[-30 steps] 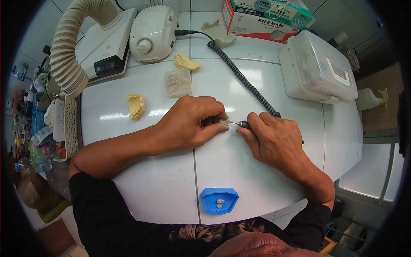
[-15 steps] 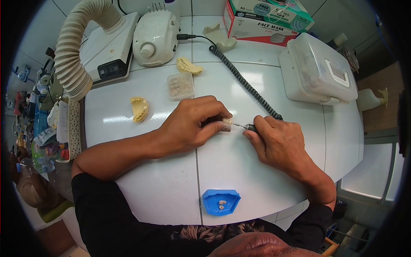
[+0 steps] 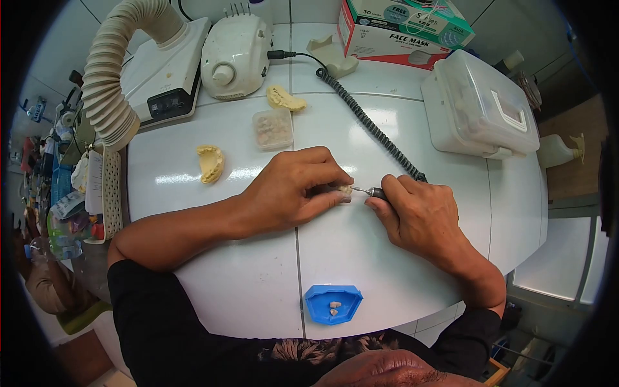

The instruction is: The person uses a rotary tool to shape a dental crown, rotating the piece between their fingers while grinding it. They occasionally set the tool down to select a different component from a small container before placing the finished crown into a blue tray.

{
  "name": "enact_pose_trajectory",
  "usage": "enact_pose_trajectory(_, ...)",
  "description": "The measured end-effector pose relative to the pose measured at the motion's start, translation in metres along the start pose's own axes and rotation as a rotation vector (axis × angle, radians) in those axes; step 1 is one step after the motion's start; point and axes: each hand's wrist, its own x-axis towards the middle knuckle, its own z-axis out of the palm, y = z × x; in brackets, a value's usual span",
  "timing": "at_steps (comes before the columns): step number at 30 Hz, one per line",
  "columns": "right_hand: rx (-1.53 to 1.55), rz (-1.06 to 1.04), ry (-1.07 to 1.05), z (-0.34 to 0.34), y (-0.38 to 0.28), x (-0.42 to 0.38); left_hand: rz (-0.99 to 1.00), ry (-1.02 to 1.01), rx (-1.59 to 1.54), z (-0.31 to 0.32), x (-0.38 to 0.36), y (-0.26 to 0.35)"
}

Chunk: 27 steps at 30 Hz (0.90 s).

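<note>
Between the thumb and fingers of my left hand is a small tooth-coloured dental piece, mostly covered by the fingertips. My right hand grips a dark rotary handpiece like a pen. Its thin metal bur points left and meets the dental piece or comes very close to it. A black coiled cord runs from behind my right hand to the white micromotor control box. Below the hands, a blue tray contains a few small tooth-coloured pieces.
Yellow dental casts and a small clear box lie beyond my left arm. A ribbed suction hose arches at the left. Face mask boxes and a white case stand at the back right. Another person sits far left.
My left fingers have shifted slightly right and closed further over the dental piece, so less of it shows. The right hand and handpiece have barely moved.
</note>
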Motion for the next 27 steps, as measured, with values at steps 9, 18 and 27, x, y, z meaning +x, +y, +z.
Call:
enact_pose_trajectory(9, 0.009, 0.019, -0.01, -0.0007, -0.0008, 0.0008, -0.03, 0.048, -0.021, -0.0025, 0.0018, 0.0009)
enact_pose_trajectory(18, 0.012, 0.005, -0.004, 0.0008, 0.0009, -0.0002, 0.012, 0.001, 0.005, -0.0005, 0.0011, 0.0003)
enact_pose_trajectory(27, 0.004, -0.039, 0.01, 0.001, 0.0018, 0.001, 0.012, -0.013, 0.021, 0.0004, 0.0002, -0.0006)
